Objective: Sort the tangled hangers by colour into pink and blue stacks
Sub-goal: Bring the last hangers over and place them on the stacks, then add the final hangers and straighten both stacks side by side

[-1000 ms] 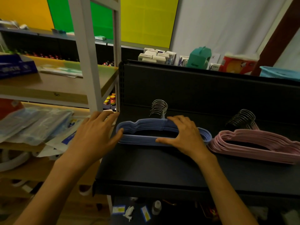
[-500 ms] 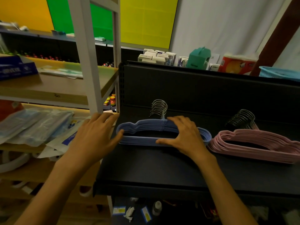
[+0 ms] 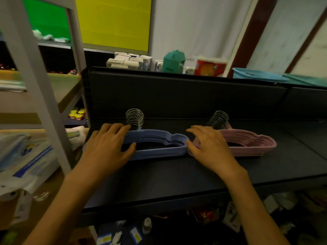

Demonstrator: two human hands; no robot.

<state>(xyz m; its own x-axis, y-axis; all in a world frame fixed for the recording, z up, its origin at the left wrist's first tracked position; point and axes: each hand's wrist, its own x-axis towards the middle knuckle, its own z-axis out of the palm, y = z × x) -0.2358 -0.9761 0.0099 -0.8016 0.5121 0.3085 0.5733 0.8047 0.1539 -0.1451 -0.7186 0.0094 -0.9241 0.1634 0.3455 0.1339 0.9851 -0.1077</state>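
A: Hangers (image 3: 159, 144), blue ones, lie in one neat flat stack on a black shelf (image 3: 177, 175), toward its left end and close to the back wall. Their metal hooks (image 3: 134, 117) bunch together and point at the back panel.

B: And the pink ones?

A: The pink hangers (image 3: 247, 144) form a second flat stack just to the right, on the same shelf, also near the back. Their hooks (image 3: 218, 118) point backward too. The two stacks sit end to end, very close; whether they touch is hidden by a hand.

B: What are the hands doing?

A: The left hand (image 3: 108, 147) rests on the left end of the blue stack, fingers spread over the top and thumb (image 3: 130, 149) lying along the front bar. It looks like a loose hold rather than a tight grip.

B: The right one?

A: The right hand (image 3: 210, 147) is at the left end of the pink stack, fingers gently curved over the top. Its thumb (image 3: 190, 145) reaches toward the gap between the stacks. I cannot tell whether it grips the pink hangers or only touches them.

B: Anything else?

A: Small boxes (image 3: 129, 61), a teal carton (image 3: 173, 61) and a red package (image 3: 209, 67) stand behind the black back panel.
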